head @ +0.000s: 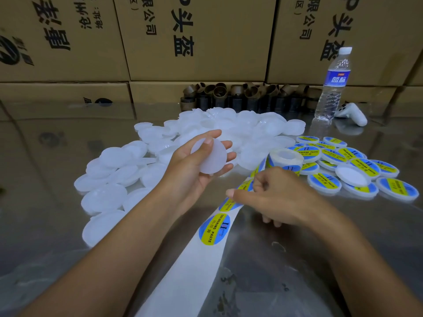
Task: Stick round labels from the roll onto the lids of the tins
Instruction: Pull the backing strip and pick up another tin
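Left of the roll (285, 160), the left hand (192, 167) curls its fingers round a blank lid (208, 155); in front of the roll the right hand (270, 197) pinches a label (243, 186) on the backing strip (194, 271). A hasty peel could fold the label or tug the roll into the labelled lids (364, 167) on its right. Loose lids (114, 161) crowd its left and far side; bare desk (297, 259) lies nearer.

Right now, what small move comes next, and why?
Probably peel the label off the backing strip with the right hand, whose fingers already pinch it. The left hand holds a bare lid close by, ready to take it.
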`<state>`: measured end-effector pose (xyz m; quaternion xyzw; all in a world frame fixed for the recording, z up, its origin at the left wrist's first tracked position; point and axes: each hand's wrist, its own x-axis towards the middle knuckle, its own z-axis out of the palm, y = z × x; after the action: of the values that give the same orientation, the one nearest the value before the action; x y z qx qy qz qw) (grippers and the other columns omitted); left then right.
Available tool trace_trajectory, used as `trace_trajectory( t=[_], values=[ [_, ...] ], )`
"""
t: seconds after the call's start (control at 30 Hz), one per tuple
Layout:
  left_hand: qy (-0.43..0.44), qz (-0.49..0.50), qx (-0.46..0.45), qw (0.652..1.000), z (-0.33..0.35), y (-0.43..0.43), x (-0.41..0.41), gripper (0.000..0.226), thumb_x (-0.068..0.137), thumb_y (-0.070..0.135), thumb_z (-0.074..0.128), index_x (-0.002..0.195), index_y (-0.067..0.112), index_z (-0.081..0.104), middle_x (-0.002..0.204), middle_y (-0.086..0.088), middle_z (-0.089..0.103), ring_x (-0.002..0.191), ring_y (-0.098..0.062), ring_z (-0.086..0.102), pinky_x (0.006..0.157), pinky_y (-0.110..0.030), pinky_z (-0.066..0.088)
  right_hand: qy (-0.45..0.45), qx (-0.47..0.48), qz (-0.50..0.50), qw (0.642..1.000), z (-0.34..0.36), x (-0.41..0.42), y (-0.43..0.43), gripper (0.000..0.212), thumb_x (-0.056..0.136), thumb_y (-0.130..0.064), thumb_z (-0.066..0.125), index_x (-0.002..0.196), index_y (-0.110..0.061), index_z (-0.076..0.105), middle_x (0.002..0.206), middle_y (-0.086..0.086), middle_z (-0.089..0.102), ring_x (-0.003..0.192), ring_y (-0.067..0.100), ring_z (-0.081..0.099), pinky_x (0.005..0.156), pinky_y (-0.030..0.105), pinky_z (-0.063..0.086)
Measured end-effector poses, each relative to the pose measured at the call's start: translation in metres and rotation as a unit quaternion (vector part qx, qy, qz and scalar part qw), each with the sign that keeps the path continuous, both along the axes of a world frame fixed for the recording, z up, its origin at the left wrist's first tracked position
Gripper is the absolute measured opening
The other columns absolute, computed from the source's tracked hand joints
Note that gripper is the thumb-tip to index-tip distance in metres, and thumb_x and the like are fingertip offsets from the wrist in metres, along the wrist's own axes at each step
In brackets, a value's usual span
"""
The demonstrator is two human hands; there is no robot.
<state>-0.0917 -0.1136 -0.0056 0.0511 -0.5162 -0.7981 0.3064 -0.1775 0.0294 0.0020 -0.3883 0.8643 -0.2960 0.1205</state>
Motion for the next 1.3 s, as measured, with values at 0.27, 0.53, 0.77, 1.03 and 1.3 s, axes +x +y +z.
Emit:
trace_trajectory(
  t=[0.27, 0.53, 0.77, 1.03, 1.3],
  values=[
    [-0.021, 0.043, 0.009, 0.999, -0.002, -0.004, -0.002, 0.017, 0.098, 0.011, 0.047, 0.101, 0.011, 0.064, 0.092, -0.005, 0.074, 0.084, -0.023, 0.072, 0.072, -0.034, 0.06, -0.168, -0.143, 0.046, 0.974, 0.003, 0.005, -0.006, 0.028, 0.077, -0.009, 0.073, 0.076, -0.017, 0.046, 0.06, 0.003, 0.066, 0.053, 0.016, 0.063, 0.065, 0.041, 0.051],
    [-0.154, 0.079, -0.024, 0.985, -0.004, -0.001, -0.002, 0.018, 0.098, 0.021, 0.052, 0.091, 0.014, 0.068, 0.084, -0.004, 0.071, 0.067, -0.011, 0.07, 0.06, -0.022, 0.057, -0.202, -0.37, -0.05, 0.906, 0.005, -0.005, -0.008, 0.029, 0.084, 0.007, 0.06, 0.085, -0.022, 0.056, 0.062, -0.002, 0.061, 0.055, 0.012, 0.05, 0.056, 0.025, 0.044],
    [-0.191, -0.08, -0.127, 0.97, -0.009, 0.003, 0.0, 0.043, 0.079, 0.038, 0.061, 0.102, 0.003, 0.071, 0.104, -0.017, 0.072, 0.09, -0.025, 0.069, 0.084, -0.034, 0.055, -0.178, -0.407, -0.079, 0.892, 0.0, -0.008, -0.013, 0.03, 0.085, 0.006, 0.059, 0.083, -0.023, 0.055, 0.071, -0.001, 0.062, 0.063, 0.014, 0.053, 0.054, 0.024, 0.042],
    [-0.172, -0.039, -0.126, 0.976, -0.01, 0.0, 0.001, 0.032, 0.075, 0.034, 0.066, 0.093, 0.008, 0.071, 0.091, -0.014, 0.072, 0.079, -0.022, 0.067, 0.073, -0.031, 0.056, 0.159, -0.311, -0.049, 0.936, -0.008, -0.004, -0.013, 0.02, 0.077, -0.032, 0.076, 0.096, -0.03, 0.07, 0.088, -0.017, 0.037, 0.088, 0.003, 0.042, 0.07, 0.003, 0.033],
    [-0.158, -0.05, -0.103, 0.981, -0.007, 0.001, 0.003, 0.031, 0.076, 0.033, 0.066, 0.095, 0.009, 0.069, 0.089, -0.011, 0.072, 0.074, -0.019, 0.068, 0.062, -0.025, 0.055, 0.209, -0.286, -0.002, 0.935, -0.011, -0.008, -0.013, 0.018, 0.082, -0.031, 0.072, 0.099, -0.029, 0.072, 0.09, -0.015, 0.051, 0.093, 0.008, 0.041, 0.079, -0.001, 0.024]
  ],
)
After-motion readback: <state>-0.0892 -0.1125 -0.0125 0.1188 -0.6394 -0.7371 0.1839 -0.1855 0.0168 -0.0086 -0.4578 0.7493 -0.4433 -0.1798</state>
